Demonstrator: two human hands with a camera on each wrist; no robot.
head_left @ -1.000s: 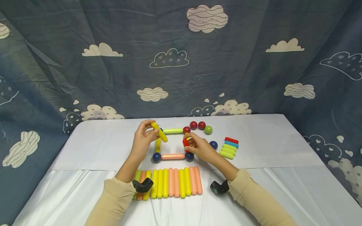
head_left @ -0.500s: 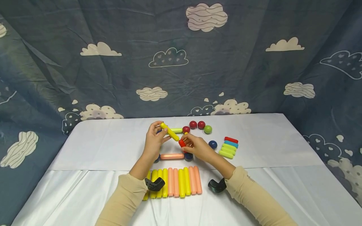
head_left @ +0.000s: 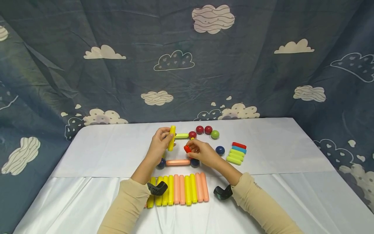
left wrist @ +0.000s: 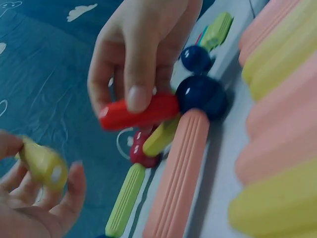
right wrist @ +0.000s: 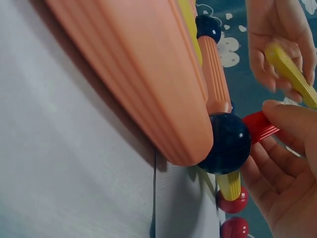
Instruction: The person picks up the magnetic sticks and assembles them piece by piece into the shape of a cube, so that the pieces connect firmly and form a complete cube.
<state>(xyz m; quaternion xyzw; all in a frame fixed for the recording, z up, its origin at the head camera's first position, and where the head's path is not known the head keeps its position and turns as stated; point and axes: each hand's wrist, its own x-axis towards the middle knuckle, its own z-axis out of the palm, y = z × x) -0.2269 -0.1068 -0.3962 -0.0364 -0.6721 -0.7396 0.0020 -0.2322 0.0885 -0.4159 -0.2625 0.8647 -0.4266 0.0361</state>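
Note:
My left hand (head_left: pixel 158 143) pinches a yellow stick (head_left: pixel 171 138) between thumb and fingers, raised above the frame and nearly upright. A red stick (left wrist: pixel 136 114) is pinched by my right hand (head_left: pixel 204 152); it rises at a tilt from the dark blue ball (right wrist: pixel 228 144) at the frame's front right corner. A salmon stick (head_left: pixel 178 162) joins this ball to another blue ball (head_left: pixel 161 163) at the front left. Along the back, a light green stick (head_left: pixel 181 136) meets a dark red ball (head_left: pixel 192 135). My left hand hides the frame's back left corner.
A row of yellow and salmon sticks (head_left: pixel 181 189) lies in front of the frame. To the right are a loose blue ball (head_left: pixel 220 150) and short red, blue and green sticks (head_left: pixel 236 153). Two dark red balls (head_left: pixel 200 129) and a green ball (head_left: pixel 215 134) sit behind.
My left hand has moved right with the yellow stick, which has turned from slanted to nearly upright. The red stick in my right hand leans further left than a second ago.

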